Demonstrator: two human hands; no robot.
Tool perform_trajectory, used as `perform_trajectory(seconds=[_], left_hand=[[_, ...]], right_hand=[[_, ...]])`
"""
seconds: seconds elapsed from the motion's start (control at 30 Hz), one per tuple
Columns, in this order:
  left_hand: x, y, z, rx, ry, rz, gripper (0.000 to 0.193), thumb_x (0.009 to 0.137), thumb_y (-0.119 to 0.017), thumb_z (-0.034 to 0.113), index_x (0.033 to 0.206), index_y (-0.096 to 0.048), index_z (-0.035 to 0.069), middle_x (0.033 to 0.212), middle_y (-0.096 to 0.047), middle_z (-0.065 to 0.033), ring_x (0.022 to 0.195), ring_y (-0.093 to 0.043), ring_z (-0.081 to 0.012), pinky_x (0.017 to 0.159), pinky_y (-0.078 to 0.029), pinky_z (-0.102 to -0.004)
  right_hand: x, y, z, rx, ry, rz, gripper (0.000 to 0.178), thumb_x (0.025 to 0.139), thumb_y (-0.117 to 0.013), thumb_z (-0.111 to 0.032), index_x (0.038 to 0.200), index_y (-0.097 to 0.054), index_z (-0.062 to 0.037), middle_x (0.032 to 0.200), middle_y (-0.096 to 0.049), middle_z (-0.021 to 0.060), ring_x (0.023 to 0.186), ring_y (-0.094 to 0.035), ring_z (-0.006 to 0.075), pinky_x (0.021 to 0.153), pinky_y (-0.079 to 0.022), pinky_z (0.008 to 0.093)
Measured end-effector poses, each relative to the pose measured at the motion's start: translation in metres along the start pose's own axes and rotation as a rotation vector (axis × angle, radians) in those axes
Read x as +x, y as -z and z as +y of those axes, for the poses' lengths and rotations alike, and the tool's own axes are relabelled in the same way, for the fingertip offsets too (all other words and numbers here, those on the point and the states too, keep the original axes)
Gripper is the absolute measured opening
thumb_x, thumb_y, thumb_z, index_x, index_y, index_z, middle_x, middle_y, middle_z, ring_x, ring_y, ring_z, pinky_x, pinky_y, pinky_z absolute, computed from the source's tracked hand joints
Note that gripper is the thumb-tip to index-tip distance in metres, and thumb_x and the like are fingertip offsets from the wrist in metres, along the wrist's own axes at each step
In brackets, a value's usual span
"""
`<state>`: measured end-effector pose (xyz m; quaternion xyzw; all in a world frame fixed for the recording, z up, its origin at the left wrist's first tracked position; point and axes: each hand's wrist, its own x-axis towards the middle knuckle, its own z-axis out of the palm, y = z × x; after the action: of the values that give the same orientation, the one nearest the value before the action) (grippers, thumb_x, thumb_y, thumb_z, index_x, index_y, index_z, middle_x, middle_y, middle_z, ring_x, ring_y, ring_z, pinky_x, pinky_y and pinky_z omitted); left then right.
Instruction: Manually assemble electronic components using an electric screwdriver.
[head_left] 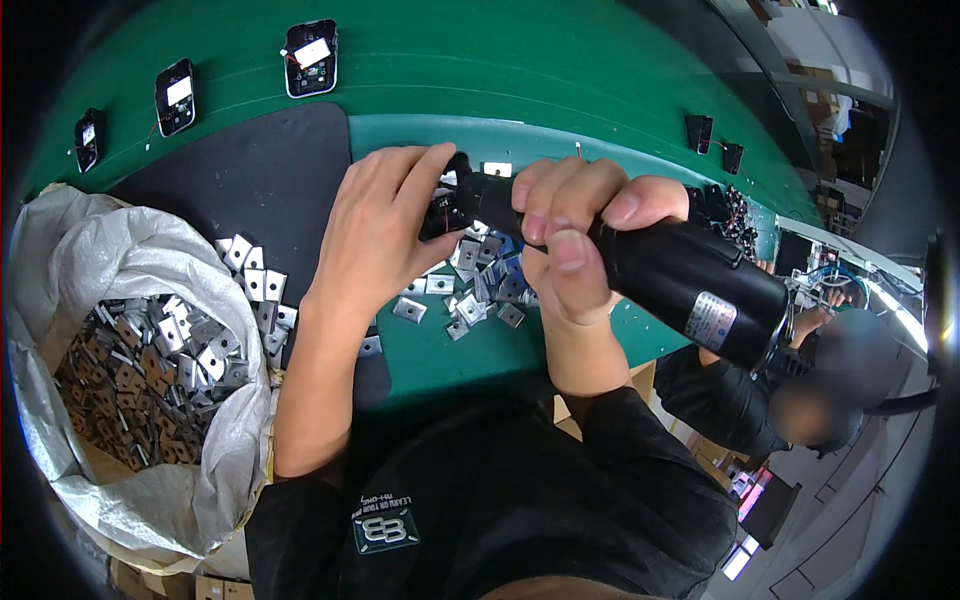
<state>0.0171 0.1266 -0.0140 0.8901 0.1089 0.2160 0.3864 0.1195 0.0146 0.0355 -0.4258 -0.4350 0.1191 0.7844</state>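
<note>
Black cylindrical power tool (680,275) sits clamped in your right hand (575,235) above the green worktop (560,80), so keep that grip steady while your left hand (385,225) pinches the small part (443,208) squarely at its tip.

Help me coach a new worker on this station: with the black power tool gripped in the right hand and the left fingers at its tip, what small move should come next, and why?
Probably seat the small part squarely on the tip first. The left hand pinches at the nose of the black power tool, which the right hand holds tilted above loose metal plates on the green bench. Whether the part is already seated is hidden by the fingers.
</note>
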Motion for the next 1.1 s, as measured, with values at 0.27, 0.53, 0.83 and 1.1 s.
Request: perform_trajectory(seconds=[0.27,0.53,0.83,1.1], left_hand=[[-0.001,-0.001,-0.002,-0.017,-0.016,0.014,0.067,0.055,-0.079,0.011,0.117,-0.054,0.004,0.103,-0.057,-0.0113,0.099,-0.054,-0.0297,0.088,-0.041,-0.0401],[0.008,0.002,0.002,0.119,0.024,0.003,0.066,0.058,-0.079,0.010,0.119,-0.054,0.005,0.112,-0.059,-0.0133,0.106,-0.053,-0.0313,0.091,-0.041,-0.0396],[0.087,-0.005,-0.041,0.285,0.075,-0.012,0.067,0.066,-0.076,0.017,0.127,-0.050,0.008,0.119,-0.058,-0.0165,0.110,-0.054,-0.0342,0.093,-0.043,-0.0395],[0.071,-0.004,0.007,0.369,-0.151,0.136,0.049,0.071,-0.073,0.015,0.116,-0.057,0.008,0.107,-0.061,-0.0155,0.101,-0.056,-0.0318,0.087,-0.044,-0.0368]], right_hand=[[0.002,0.001,0.002,-0.073,-0.016,-0.082,0.039,0.074,-0.065,0.005,0.098,-0.039,-0.0114,0.071,-0.051,0.0038,0.063,-0.053,0.0171,0.070,-0.048,0.0365],[0.013,0.011,-0.039,0.115,0.097,0.159,0.068,0.077,-0.068,-0.010,0.133,-0.031,-0.0065,0.071,-0.053,0.0022,0.061,-0.055,0.0169,0.064,-0.049,0.0364],[0.020,0.065,-0.067,-0.263,-0.113,0.365,0.039,0.075,-0.058,0.000,0.113,-0.049,0.0050,0.069,-0.056,0.0098,0.060,-0.053,0.0183,0.062,-0.046,0.0342],[0.019,0.060,-0.052,-0.268,-0.153,0.339,0.038,0.071,-0.065,0.005,0.107,-0.053,0.0032,0.070,-0.061,0.0098,0.060,-0.056,0.0150,0.056,-0.044,0.0256]])
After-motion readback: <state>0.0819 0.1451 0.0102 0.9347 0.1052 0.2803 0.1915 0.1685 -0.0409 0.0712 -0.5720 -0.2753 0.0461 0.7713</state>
